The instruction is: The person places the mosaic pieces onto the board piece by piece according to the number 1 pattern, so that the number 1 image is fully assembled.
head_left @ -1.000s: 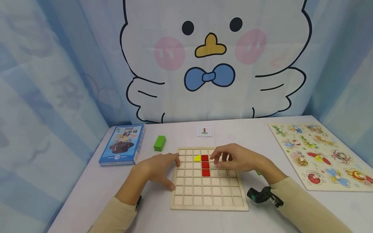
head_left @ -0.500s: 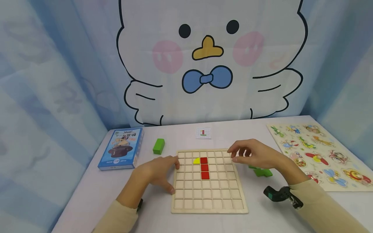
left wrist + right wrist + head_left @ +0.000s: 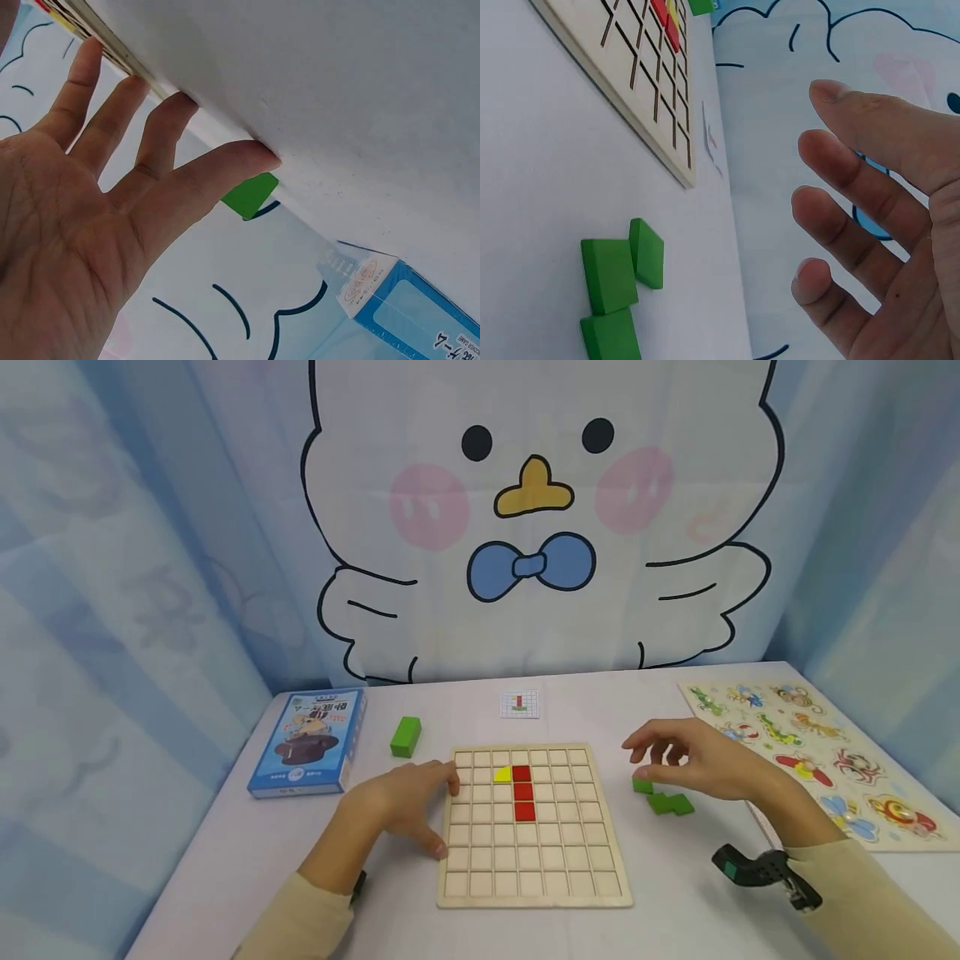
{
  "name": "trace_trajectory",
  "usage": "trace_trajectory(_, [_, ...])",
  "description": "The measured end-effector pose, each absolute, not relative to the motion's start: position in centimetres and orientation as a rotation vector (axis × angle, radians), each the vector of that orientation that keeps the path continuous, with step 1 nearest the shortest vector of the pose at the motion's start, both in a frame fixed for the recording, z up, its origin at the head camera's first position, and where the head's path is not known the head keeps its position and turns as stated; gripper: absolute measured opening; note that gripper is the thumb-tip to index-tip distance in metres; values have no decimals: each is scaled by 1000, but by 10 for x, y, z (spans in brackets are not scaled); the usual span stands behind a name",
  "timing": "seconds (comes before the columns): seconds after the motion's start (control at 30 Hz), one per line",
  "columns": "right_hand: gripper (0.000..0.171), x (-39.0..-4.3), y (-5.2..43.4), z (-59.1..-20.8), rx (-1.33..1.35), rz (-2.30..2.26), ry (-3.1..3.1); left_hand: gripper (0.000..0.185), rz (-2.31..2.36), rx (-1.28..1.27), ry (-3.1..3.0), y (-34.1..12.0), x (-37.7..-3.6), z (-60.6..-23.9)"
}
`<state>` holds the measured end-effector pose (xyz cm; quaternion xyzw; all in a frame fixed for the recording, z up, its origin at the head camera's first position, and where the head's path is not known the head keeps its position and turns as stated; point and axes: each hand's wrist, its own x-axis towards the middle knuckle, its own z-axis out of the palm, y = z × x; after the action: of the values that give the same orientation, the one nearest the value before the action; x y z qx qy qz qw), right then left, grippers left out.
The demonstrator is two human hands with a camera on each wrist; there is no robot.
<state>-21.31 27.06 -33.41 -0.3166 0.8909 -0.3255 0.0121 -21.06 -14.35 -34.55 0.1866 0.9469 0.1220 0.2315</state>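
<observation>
Left hand [image 3: 401, 802] touches square wooden board [image 3: 537, 858], right hand [image 3: 705, 762] hovers by flat green tiles [image 3: 661, 803] nearer the surface's [image 3: 600, 710] right edge, both grips apart.

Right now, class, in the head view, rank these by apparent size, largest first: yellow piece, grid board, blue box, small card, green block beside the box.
1. Grid board
2. Blue box
3. Small card and green block: too alike to rank
4. Yellow piece
</observation>
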Motion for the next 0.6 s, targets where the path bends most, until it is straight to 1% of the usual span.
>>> trace_trajectory(0.3, [34, -202, 298, -353, -937, -1018, 2823, 67, 341, 502, 2585, -143, -210, -350])
trace_trajectory(0.47, [38, -201, 313, -358, -890, -1027, 2859, 67, 335, 534, 2599, -142, -213, -350])
trace_trajectory(0.6, [40, -203, 319, -363, -902, -1042, 2818, 68, 326, 511, 2599, -144, -213, -349])
